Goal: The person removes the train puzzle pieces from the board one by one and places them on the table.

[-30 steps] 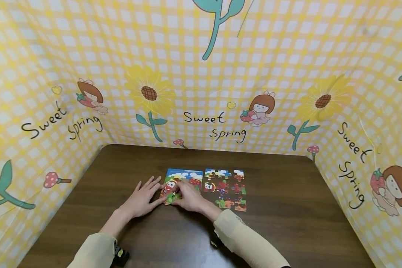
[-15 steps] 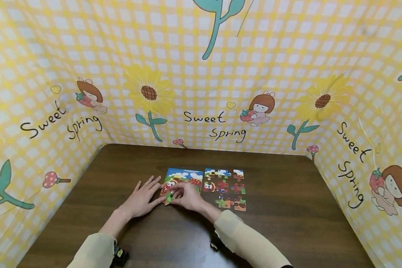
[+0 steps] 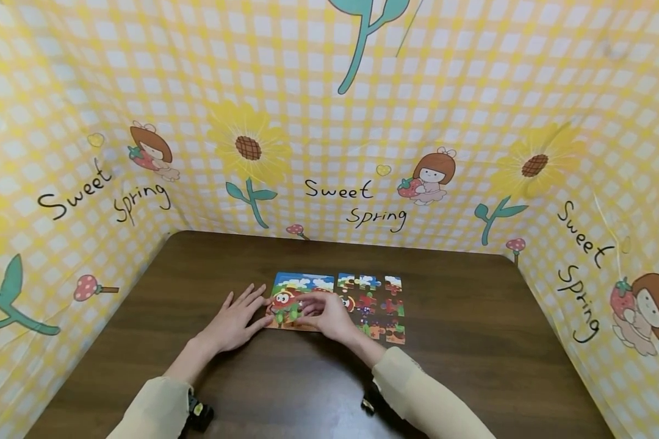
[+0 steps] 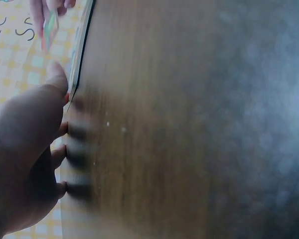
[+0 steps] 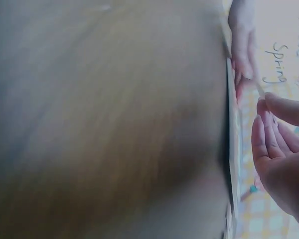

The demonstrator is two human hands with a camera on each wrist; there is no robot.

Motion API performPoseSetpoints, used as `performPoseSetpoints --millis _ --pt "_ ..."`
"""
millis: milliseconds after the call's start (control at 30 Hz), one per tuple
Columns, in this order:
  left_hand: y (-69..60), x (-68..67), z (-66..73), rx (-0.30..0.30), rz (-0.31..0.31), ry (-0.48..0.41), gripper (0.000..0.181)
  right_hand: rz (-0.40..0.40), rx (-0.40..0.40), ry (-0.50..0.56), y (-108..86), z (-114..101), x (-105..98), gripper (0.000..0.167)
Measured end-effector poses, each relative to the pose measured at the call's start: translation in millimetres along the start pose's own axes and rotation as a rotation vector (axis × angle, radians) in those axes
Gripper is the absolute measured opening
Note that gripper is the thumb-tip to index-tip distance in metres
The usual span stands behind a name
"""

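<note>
A jigsaw puzzle board (image 3: 306,282) with a cartoon landscape lies on the table in the head view. My left hand (image 3: 234,322) rests flat at its left edge, fingers spread, the thumb touching the near left corner. Over the board is my right hand (image 3: 332,316), pinching a small puzzle piece (image 4: 51,29) between thumb and fingertips. The left wrist view shows that piece tilted, raised off the board; in the right wrist view its thin edge (image 5: 260,90) shows at the fingertips. My right hand covers the board's right part and some of the loose pieces.
To the board's right, several loose puzzle pieces (image 3: 393,307) lie in rows on the brown table (image 3: 461,329). Checked cloth (image 3: 329,134) walls rise behind the table and at both sides.
My right hand has moved right and lifted from the board's lower left area with a puzzle piece between its fingertips. My left hand stays at the board's left edge.
</note>
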State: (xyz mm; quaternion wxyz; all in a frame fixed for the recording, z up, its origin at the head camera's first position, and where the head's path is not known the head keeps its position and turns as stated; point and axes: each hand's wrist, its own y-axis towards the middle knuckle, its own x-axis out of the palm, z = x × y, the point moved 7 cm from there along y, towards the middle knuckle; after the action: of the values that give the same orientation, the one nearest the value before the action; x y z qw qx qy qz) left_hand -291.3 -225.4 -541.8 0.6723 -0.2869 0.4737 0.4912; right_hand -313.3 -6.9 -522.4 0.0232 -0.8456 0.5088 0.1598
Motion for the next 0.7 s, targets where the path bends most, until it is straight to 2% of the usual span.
performPoseSetpoints --millis 300,700 --pt "0.6 -2.1 0.4 0.009 0.006 0.013 0.049 0.088 0.022 -0.024 -30.9 -0.8 -46.0 0.043" --pt "1.2 -1.0 0.0 0.01 0.01 -0.003 0.049 0.131 0.064 -0.106 -69.5 10.9 -77.4 0.041"
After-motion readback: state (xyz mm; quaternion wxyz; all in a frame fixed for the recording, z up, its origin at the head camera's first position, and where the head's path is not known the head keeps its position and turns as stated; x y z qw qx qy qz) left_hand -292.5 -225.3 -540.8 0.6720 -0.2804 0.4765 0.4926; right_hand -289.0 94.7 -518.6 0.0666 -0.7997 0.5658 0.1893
